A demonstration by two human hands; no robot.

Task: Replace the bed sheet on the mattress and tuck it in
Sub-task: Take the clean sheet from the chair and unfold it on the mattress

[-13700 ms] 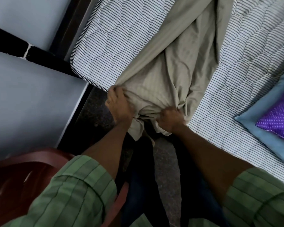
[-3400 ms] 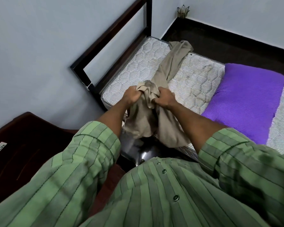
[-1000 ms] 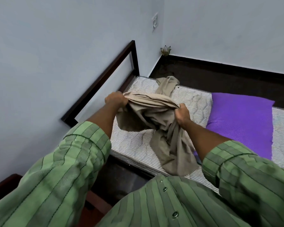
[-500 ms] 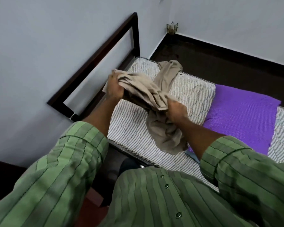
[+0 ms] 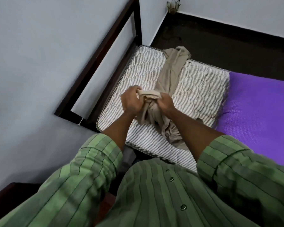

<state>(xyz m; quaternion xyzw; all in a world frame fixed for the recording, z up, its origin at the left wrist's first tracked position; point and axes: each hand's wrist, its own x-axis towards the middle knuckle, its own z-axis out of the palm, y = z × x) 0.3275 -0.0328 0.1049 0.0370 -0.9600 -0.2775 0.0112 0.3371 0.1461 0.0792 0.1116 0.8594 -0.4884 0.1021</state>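
A beige bed sheet (image 5: 170, 74) lies bunched in a long strip across the bare striped quilted mattress (image 5: 200, 89), from its far edge to its near edge. My left hand (image 5: 130, 99) and my right hand (image 5: 165, 103) both grip a gathered fold of the sheet, close together and lifted a little above the mattress. The rest of the sheet hangs crumpled below my hands toward the near edge.
A purple pillow (image 5: 259, 117) lies on the mattress to the right. A dark bed frame (image 5: 105, 46) stands along the grey wall at the left. Dark floor lies beyond the bed, with a small ornament (image 5: 173, 5) in the corner. A dark red chair (image 5: 5, 194) is at lower left.
My hands, spread apart on the sheet a second ago, have come together and lowered. The sheet between them is now bunched tighter.
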